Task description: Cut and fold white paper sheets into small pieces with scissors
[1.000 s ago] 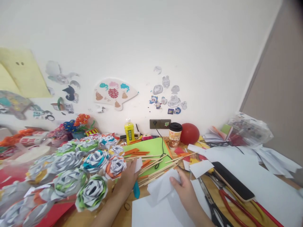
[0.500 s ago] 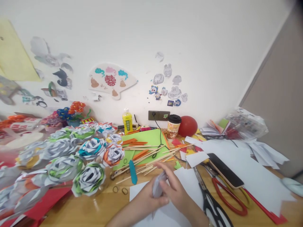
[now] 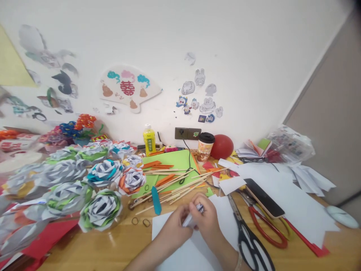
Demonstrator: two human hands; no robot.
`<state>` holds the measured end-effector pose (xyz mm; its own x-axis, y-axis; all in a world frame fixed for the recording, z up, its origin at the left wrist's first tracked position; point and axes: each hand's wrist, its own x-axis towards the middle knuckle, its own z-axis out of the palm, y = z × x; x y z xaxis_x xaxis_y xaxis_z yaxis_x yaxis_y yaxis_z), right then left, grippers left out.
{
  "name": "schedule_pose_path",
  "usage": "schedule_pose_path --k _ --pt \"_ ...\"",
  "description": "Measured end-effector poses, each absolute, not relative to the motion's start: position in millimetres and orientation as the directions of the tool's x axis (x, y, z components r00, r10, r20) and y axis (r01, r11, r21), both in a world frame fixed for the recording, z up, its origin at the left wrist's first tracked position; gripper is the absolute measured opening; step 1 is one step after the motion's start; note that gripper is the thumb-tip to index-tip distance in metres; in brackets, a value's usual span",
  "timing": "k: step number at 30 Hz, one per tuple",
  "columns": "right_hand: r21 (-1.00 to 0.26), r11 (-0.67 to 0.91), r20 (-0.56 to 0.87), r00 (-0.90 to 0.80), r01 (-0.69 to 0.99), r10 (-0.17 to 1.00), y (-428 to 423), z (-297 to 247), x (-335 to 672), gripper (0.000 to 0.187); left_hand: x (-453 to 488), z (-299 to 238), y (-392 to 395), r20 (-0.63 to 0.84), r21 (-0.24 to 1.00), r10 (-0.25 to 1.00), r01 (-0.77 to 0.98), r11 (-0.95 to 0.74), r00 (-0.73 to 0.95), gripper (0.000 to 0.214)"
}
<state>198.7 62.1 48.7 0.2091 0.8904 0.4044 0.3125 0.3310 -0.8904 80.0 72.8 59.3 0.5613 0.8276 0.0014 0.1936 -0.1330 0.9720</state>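
Between my two hands is a small piece of folded white paper (image 3: 189, 221), largely covered by the fingers. My left hand (image 3: 176, 224) is closed around its left side. From the right, my right hand (image 3: 205, 214) grips the upper part, fingers curled and thumb pressed on it. Both hands are just above white paper sheets (image 3: 183, 248) lying on the wooden table. Beyond the hands lie several thin wooden sticks (image 3: 175, 192) and a blue folded paper strip (image 3: 156, 200).
Paper roses (image 3: 100, 209) crowd the left. Black-handled scissors (image 3: 251, 241), red-handled scissors (image 3: 266, 227) and a phone (image 3: 265, 197) lie at right. Small rubber bands (image 3: 146, 223) sit left of the hands. A yellow bottle (image 3: 149, 141), lidded cup (image 3: 205, 147) and red balloon (image 3: 222, 146) stand behind.
My right hand's fingers, raised and stretched before, are now curled down onto the folded paper. The view has shifted slightly, and both hands stay close together.
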Motion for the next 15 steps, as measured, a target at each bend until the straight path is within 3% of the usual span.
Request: schedule_pose_path --k 4,10,15 --pt "-0.963 0.146 0.231 0.406 0.228 0.884 73 30 201 0.024 67 55 80 0.045 0.93 0.898 0.311 -0.197 0.437 0.022" --pt "-0.98 0.095 0.153 0.352 0.177 0.923 76 27 201 0.006 63 40 86 0.176 0.869 0.927 0.39 -0.304 0.331 0.032" --pt "-0.982 0.068 0.13 0.373 0.175 0.919 73 28 195 0.019 69 34 84 0.213 0.843 0.918 0.413 -0.346 0.333 0.018"
